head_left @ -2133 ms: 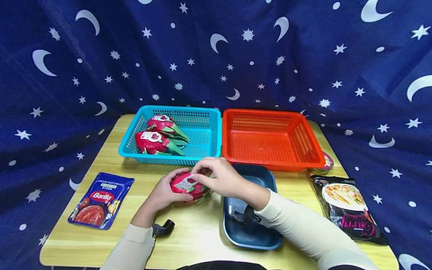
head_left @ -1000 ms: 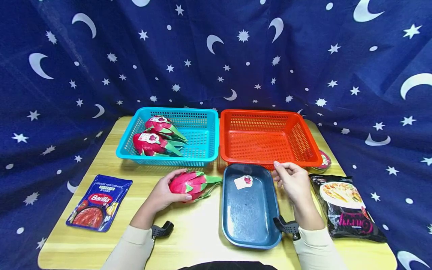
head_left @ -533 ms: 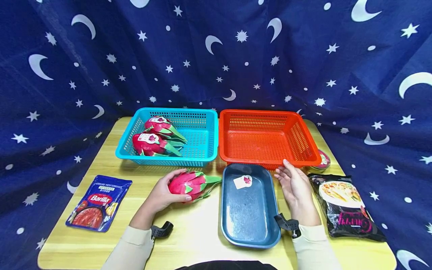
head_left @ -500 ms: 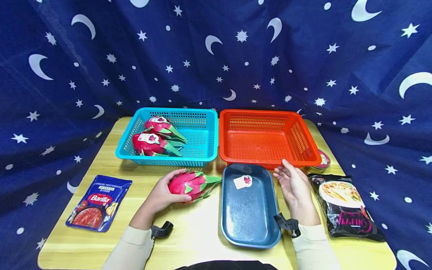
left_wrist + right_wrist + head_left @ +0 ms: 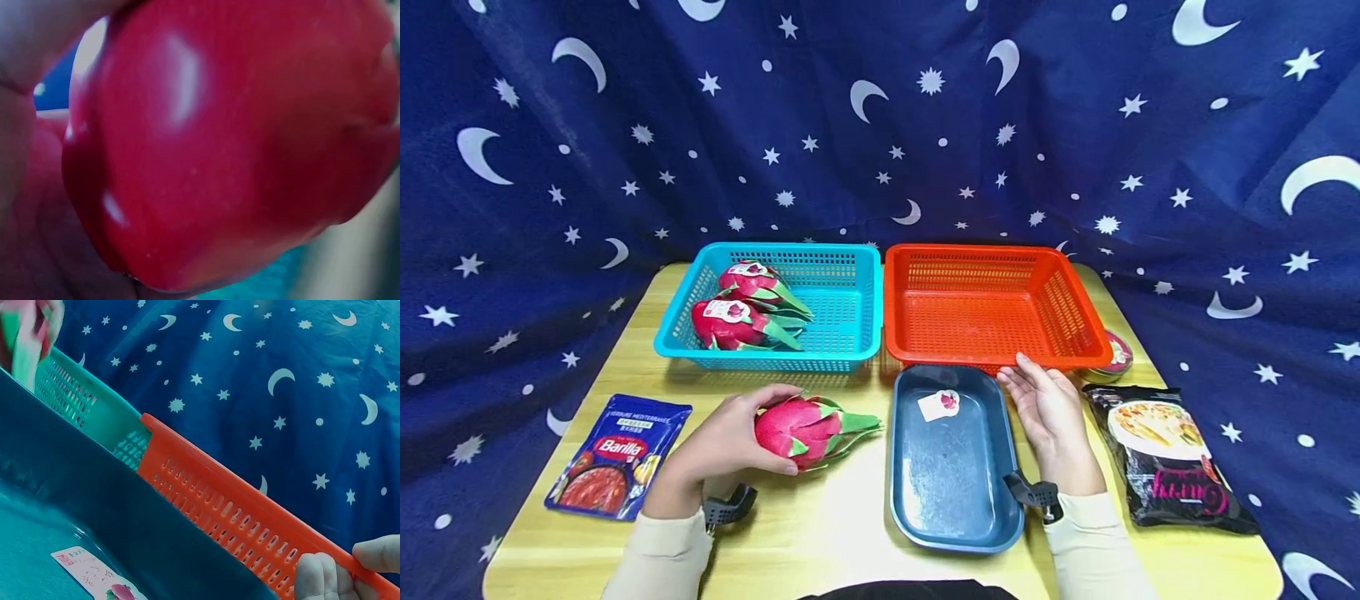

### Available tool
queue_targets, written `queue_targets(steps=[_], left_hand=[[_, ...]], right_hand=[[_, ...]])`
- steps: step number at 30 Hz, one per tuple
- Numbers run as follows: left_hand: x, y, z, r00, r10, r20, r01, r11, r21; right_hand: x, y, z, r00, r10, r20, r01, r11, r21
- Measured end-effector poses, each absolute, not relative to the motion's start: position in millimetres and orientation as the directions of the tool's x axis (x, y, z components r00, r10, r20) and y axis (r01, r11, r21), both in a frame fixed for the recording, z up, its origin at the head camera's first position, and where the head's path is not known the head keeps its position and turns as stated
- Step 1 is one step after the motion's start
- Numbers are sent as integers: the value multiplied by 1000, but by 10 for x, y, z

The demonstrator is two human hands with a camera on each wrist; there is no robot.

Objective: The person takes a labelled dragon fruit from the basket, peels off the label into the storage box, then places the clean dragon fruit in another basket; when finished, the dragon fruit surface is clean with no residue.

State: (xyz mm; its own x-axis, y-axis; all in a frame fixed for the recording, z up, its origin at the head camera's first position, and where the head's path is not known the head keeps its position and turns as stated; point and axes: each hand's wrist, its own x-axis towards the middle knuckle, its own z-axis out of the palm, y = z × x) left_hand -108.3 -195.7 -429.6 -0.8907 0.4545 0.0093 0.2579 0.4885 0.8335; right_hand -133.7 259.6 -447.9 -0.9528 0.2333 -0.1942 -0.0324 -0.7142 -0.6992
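Observation:
My left hand [image 5: 737, 433] grips a pink dragon fruit [image 5: 797, 433] with green-tipped scales, thumb in front and fingers behind it. Its smooth red skin [image 5: 206, 144] fills most of the left wrist view. No sticker shows on it. To the right of the dark blue tray [image 5: 955, 492], my right hand [image 5: 1048, 417] holds nothing, its fingers loosely bent. The thumb and fingertips overlap the front rim of the orange basket [image 5: 219, 494] in the right wrist view. A white sticker [image 5: 938, 405] with a dragon fruit picture lies inside the tray near its far end.
Two stickered dragon fruits [image 5: 730, 323] lie at the left in a turquoise basket [image 5: 775, 363]. A blue Barilla pouch [image 5: 617, 458] is on the left of the table, a black Curry packet [image 5: 1168, 458] on the right. Behind the orange basket's corner sits a small round tin [image 5: 1116, 358].
The right hand has left the fruit and moved right of the tray; the sticker now lies in the tray. The left hand has turned the fruit and shifted it left, nearer me.

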Motion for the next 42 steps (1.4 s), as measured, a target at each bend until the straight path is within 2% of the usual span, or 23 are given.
queue_targets(steps=[3,8,12,16,21,29,36,42], left_hand=[[-1099,-2024,-4046,-865,498,71,353,501,790],[-1265,-1959,-3638,-831,524,185,444,425,789],[-1543,-1631,-3443,-809,531,253,505,407,761],[-1980,-1100,-3387,-765,579,281,569,405,716],[-2546,-396,-3456,-757,615,220,551,419,722],[-3157,375,-3654,-788,611,73,534,620,574],[-3362,568,-3793,-846,527,-82,429,764,482],[-3386,634,-3781,-895,434,-100,348,821,453]], right_hand=[[-1341,2595,-4499,-956,226,-188,-32,-715,-698],[-1341,2599,-4515,-958,228,-176,-40,-711,-702],[-1352,2606,-4516,-960,225,-169,-43,-712,-701],[-1359,2634,-4511,-958,234,-167,-50,-707,-705],[-1347,2640,-4523,-956,232,-179,-41,-710,-703],[-1350,2598,-4566,-959,232,-162,-51,-706,-706],[-1350,2571,-4592,-964,224,-143,-61,-708,-703],[-1333,2623,-4586,-964,228,-140,-60,-693,-718]])
